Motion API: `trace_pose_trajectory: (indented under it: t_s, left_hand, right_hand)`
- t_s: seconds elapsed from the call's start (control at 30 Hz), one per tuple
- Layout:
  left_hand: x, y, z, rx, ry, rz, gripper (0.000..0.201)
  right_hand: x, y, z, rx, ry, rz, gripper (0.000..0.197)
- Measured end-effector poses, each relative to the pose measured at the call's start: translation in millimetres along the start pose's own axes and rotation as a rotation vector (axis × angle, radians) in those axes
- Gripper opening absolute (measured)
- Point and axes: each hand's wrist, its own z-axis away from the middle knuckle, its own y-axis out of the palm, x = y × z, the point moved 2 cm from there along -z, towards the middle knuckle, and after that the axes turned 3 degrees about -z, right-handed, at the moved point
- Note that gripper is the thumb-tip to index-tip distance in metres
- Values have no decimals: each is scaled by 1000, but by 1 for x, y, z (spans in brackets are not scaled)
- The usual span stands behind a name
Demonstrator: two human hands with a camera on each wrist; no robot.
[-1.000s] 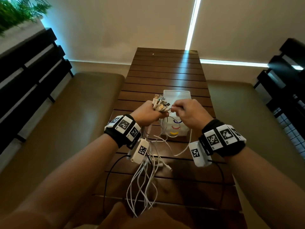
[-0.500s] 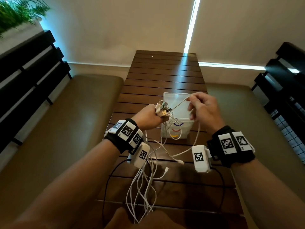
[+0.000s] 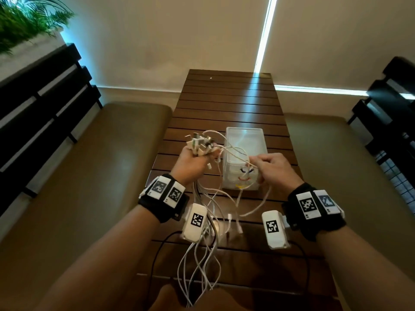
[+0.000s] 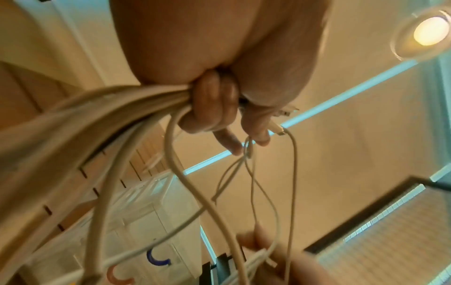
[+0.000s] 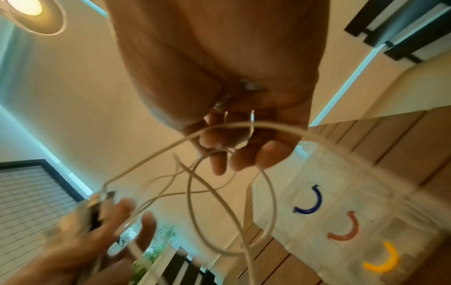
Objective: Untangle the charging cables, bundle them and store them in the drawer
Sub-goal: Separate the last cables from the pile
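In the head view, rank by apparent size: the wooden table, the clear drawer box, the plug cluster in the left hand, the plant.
1. Wooden table, largest by far.
2. Clear drawer box and plant look similar; the plant is cut off by the frame, so I won't rank them.
3. Plug cluster above the left hand, smallest.

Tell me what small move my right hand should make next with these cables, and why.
Probably draw the right hand further right, pulling its pinched strand free. The left hand grips the plug ends, yet loose cables cross between both hands.
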Motion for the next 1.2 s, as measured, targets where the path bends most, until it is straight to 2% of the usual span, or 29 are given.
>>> trace_pose_trajectory:
  t_s: [0.1, 0.17, 0.27, 0.37, 0.43, 0.5, 0.57, 0.63, 0.7, 0.73, 0.8, 0.9, 1.0, 1.07, 1.2]
  left_hand:
    - [5, -13, 2, -76, -91, 68, 8]
    - [5, -16, 5, -90, -79, 79, 11]
    - [7, -19, 5, -95, -58, 70, 13]
    - [10, -22, 4, -60, -50, 3, 8]
    - [13, -24, 4, -45, -25, -50, 9]
    - [11, -21, 6, -16, 0, -77, 11]
    - [8, -15, 9, 41, 30, -94, 11]
    - [4, -7, 10, 114, 67, -107, 7]
    - [1, -1, 11, 157, 92, -118, 8]
    - [0, 1, 11, 165, 101, -131, 9]
    - [0, 1, 11, 147, 117, -140, 9]
    - [3, -5, 9, 90, 79, -104, 12]
    - [5, -7, 8, 130, 20, -151, 19]
    - [8, -9, 8, 151, -30, -172, 18]
    - [15, -18, 10, 48, -110, -211, 16]
  right_hand:
    - [-20, -14, -7, -147, 56, -59, 26]
    - [-32, -18, -11, -199, 93, -71, 28]
    - [-44, -22, -18, -223, 91, 1, 29]
    - [-45, -24, -25, -226, 94, 65, 17]
    - [-37, -24, -26, -258, 54, 57, 34]
    - [-17, -19, -22, -272, -93, 88, 41]
    - [8, -8, -14, -167, -240, 122, 30]
    - [26, 5, -10, 36, -304, 169, 21]
    - [34, 17, -8, 224, -344, 326, 25]
    - [33, 22, -8, 262, -375, 405, 27]
    - [31, 24, -9, 195, -434, 453, 22]
    - [21, 18, -9, 63, -459, 384, 13]
    - [17, 10, -6, -60, -438, 276, 11]
    - [18, 0, -9, -210, -424, 189, 12]
    - [12, -42, -23, -542, -225, 91, 25]
